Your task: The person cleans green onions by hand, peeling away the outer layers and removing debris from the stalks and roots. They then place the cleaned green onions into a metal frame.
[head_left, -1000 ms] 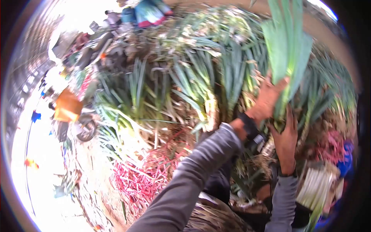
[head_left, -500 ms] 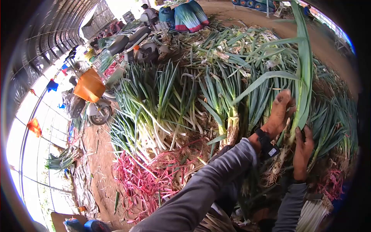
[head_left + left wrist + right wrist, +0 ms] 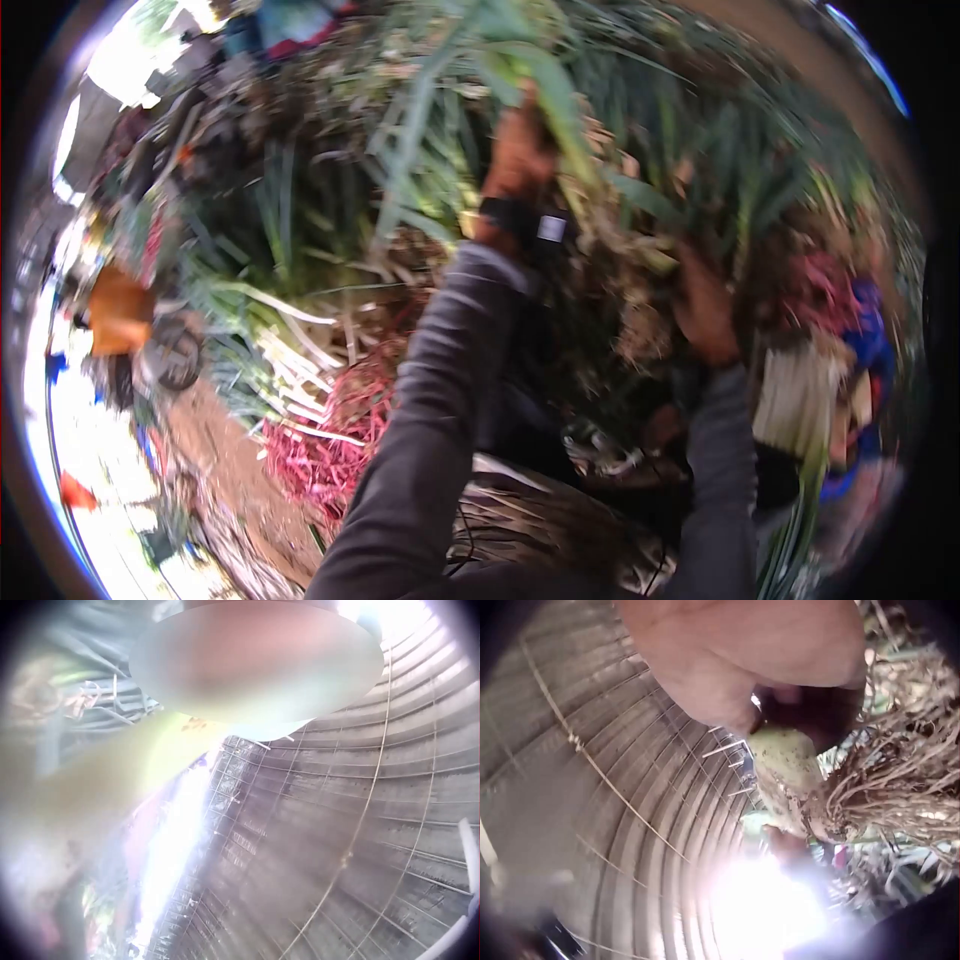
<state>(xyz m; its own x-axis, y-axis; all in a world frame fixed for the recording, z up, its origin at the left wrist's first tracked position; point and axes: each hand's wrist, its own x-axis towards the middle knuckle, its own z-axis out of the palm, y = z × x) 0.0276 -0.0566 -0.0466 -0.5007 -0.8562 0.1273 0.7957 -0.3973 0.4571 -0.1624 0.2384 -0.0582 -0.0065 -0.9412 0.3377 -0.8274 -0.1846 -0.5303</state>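
Note:
My left hand (image 3: 520,155) grips a large leek (image 3: 575,180) high on its stalk, below long green leaves that fan toward the top of the head view. The left wrist view has the pale green stalk (image 3: 176,742) close up, the hand blurred above it. My right hand (image 3: 705,305) is lower, beside the root end. In the right wrist view, the curled fingers (image 3: 742,645) pinch the soil-specked pale base (image 3: 784,761), next to a thick tuft of brown roots (image 3: 907,772). Motion blurs both hands in the head view.
Leek bunches (image 3: 280,220) stand to the left, behind a heap of pink strips (image 3: 330,440). More pink strips (image 3: 825,290) and a stack of trimmed white stalks (image 3: 795,395) lie at the right. A motorbike with an orange box (image 3: 120,310) is at far left.
Half a second ago the left hand's fingers were off the stalk; now they hold it. Both hands and the leek have shifted left and up in the head view, which has also swung.

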